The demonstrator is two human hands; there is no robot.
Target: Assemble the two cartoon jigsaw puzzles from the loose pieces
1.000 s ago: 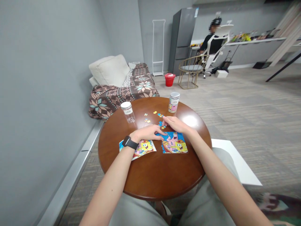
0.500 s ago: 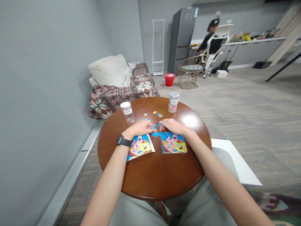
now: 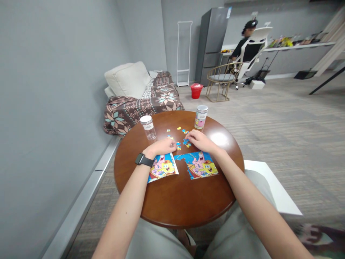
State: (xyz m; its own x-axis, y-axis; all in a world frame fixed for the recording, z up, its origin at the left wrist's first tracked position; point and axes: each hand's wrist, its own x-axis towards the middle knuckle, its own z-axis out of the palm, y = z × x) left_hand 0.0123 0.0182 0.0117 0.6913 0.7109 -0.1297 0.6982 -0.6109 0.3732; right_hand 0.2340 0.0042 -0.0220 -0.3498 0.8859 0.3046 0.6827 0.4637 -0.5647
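My left hand [image 3: 163, 146] rests on the table with its fingers curled in, beside loose puzzle pieces [image 3: 178, 148]. What it holds, if anything, is hidden. A black watch [image 3: 144, 159] is on that wrist. Above the partly joined jigsaw puzzle [image 3: 202, 166], my right hand [image 3: 201, 141] bends its fingers down at blue loose pieces [image 3: 185, 142]; the fingertips are too small to show what is between them. The puzzle has a pink and a yellow cartoon figure on blue, with a ragged left side. Under my left wrist lies a matching picture sheet [image 3: 164, 169].
A clear jar [image 3: 150, 131] with a white lid stands at the table's back left, a labelled jar [image 3: 201, 117] at the back right. More pieces [image 3: 179, 128] lie between them on the round wooden table [image 3: 185, 205]. Beyond are a sofa [image 3: 145, 104], a red bucket [image 3: 196, 91] and a seated person [image 3: 239, 46].
My right hand has drawn back from the puzzle's top edge toward the loose pieces. The joined puzzle lies slightly turned. My left hand has stayed nearly in place; the view has shifted slightly.
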